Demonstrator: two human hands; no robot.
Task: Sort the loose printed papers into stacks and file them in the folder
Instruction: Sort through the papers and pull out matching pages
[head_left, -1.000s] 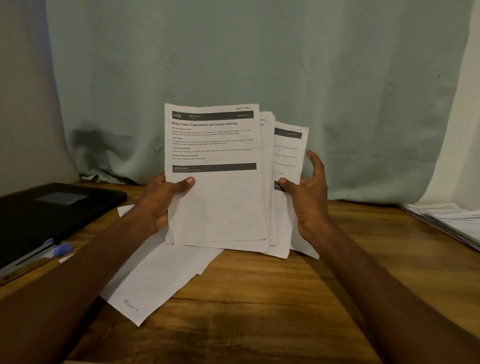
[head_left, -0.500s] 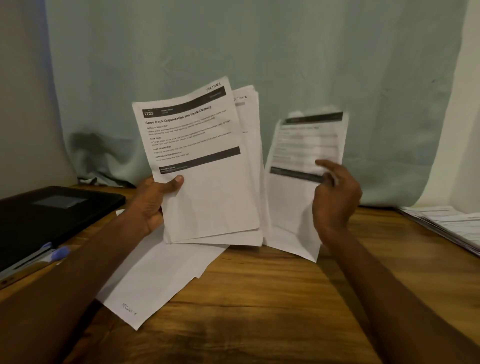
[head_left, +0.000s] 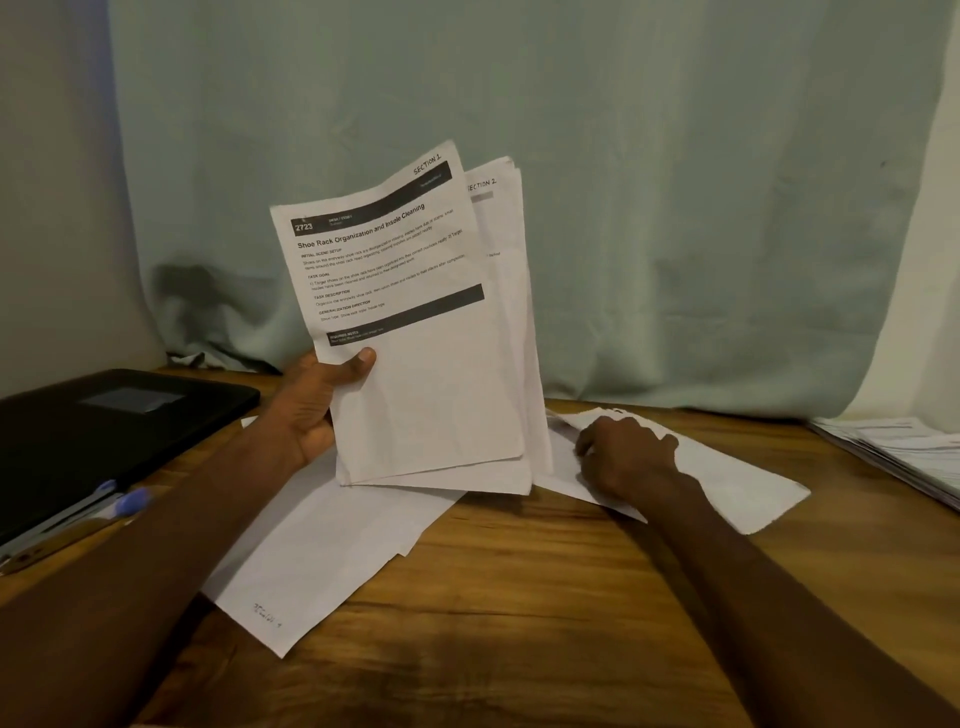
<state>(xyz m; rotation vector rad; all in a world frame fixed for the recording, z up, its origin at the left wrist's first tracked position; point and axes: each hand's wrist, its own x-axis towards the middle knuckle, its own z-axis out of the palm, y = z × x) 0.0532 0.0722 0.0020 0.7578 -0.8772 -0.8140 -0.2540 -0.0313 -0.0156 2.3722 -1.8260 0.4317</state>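
My left hand grips a bundle of printed papers upright above the wooden table, thumb on the front sheet headed "Shoe Rack Organization and Insole Cleaning" and marked Section 1. A sheet marked Section 2 shows behind it. My right hand rests palm down on a single white sheet that lies face down on the table to the right of the bundle. More white sheets lie face down under and in front of the left hand. A black folder lies closed at the left.
A pen with a blue cap lies beside the folder's near edge. Another stack of printed papers sits at the table's right edge. A pale green curtain hangs behind the wooden table.
My right hand drew one sheet out of the bundle, carried it right and down, and laid it flat on the table. The left hand tilted the bundle leftward.
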